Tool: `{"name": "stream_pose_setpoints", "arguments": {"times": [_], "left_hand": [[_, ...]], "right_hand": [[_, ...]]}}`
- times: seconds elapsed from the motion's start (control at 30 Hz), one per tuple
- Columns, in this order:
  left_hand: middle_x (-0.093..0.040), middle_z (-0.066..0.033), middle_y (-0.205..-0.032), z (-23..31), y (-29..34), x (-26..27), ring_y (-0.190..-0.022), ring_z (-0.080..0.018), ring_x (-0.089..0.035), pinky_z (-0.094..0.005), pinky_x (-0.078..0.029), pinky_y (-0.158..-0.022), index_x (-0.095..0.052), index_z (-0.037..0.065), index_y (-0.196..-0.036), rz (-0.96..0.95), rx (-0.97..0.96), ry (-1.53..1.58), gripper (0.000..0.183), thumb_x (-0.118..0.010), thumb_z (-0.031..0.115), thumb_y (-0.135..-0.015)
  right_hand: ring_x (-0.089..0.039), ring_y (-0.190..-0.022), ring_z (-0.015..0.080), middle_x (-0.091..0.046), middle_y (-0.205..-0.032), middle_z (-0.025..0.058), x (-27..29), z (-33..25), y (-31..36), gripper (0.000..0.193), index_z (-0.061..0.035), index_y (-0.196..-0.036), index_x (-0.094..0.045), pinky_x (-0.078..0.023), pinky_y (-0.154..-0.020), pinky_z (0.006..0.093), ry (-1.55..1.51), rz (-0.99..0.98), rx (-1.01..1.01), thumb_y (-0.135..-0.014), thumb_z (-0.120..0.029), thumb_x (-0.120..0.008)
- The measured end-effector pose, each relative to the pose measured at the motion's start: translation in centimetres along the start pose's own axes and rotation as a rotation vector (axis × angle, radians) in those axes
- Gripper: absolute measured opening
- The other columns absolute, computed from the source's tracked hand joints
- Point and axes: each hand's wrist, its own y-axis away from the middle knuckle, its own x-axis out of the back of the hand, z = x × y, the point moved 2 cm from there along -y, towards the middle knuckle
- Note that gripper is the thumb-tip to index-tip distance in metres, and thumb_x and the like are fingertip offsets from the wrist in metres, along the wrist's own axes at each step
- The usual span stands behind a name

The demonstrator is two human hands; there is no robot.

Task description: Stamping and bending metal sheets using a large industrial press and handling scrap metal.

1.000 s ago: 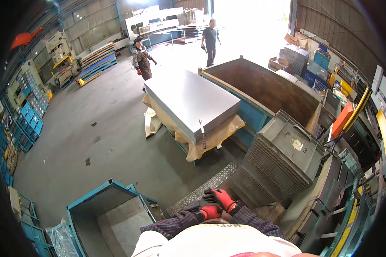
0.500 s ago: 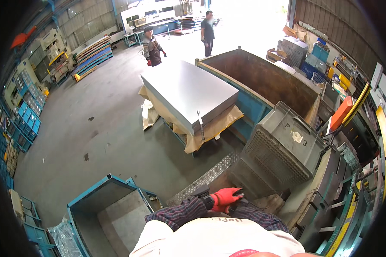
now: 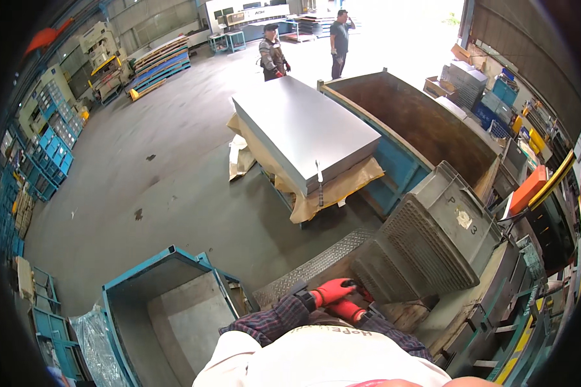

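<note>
Both my hands are close together in front of my body, in red gloves with dark patches. My left hand (image 3: pixel 332 292) lies over and ahead of the right one, its fingers curled in. What they close on, if anything, is hidden. My right hand (image 3: pixel 347 311) reaches in from the right, close against the left, and its fingers are mostly covered. Nearest to them, on the right, leans a large grey plastic crate (image 3: pixel 426 235), tilted on its side. Just beyond the hands runs a tread-plate strip (image 3: pixel 316 261).
Ahead, a stack of sheet metal (image 3: pixel 306 132) on brown paper carries a long-handled tool (image 3: pixel 319 184). Behind it stands a big open metal bin (image 3: pixel 394 145). A blue-framed bin (image 3: pixel 168 255) is at lower left. Two people, one in grey (image 3: pixel 272 55), one in dark clothes (image 3: pixel 339 44), stand farther off.
The view has shifted, so the scene sits farther right. My left fingers, stretched forward before, are now curled in. My right hand shows more. The person in dark clothes has a hand raised to the head.
</note>
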Motion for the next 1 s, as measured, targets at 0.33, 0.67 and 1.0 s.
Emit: {"name": "stream_pose_setpoints", "arguments": {"times": [0.33, 0.67, 1.0], "left_hand": [[-0.054, -0.0181, -0.085, -16.1, 8.6, 6.9, -0.082, -0.0308, -0.050, -0.0353, -0.039, -0.070, -0.054, 0.002, -0.087, 0.171, 0.556, -0.448, 0.044, -0.042, 0.040, -0.068], [-0.050, -0.0189, -0.095, -24.9, 16.4, 8.0, -0.090, -0.0306, -0.047, -0.0352, -0.038, -0.075, -0.054, 0.005, -0.091, 0.334, 0.938, -0.373, 0.046, -0.040, 0.043, -0.068], [-0.052, -0.0214, -0.082, -27.0, 13.6, 9.4, -0.076, -0.0322, -0.051, -0.0357, -0.041, -0.067, -0.053, 0.008, -0.081, 0.253, 0.584, -0.464, 0.025, -0.038, 0.027, -0.072]], "right_hand": [[-0.053, -0.067, 0.0228, -0.055, -0.072, 0.0159, 1.6, 3.9, 2.7, 0.030, 0.0002, -0.075, -0.054, -0.039, -0.061, 0.0307, -0.143, 0.043, -0.211, -0.069, -0.029, -0.048], [-0.050, -0.061, 0.0286, -0.052, -0.064, 0.0170, 0.5, 7.2, 3.1, 0.032, -0.0027, -0.070, -0.056, -0.037, -0.057, 0.0348, -0.101, 0.055, -0.551, -0.071, -0.034, -0.049], [-0.051, -0.072, 0.0328, -0.053, -0.076, 0.0220, -0.2, 4.8, -0.3, 0.040, 0.0027, -0.071, -0.055, -0.040, -0.064, 0.0355, -0.055, 0.046, -0.677, -0.064, -0.037, -0.051]]}}
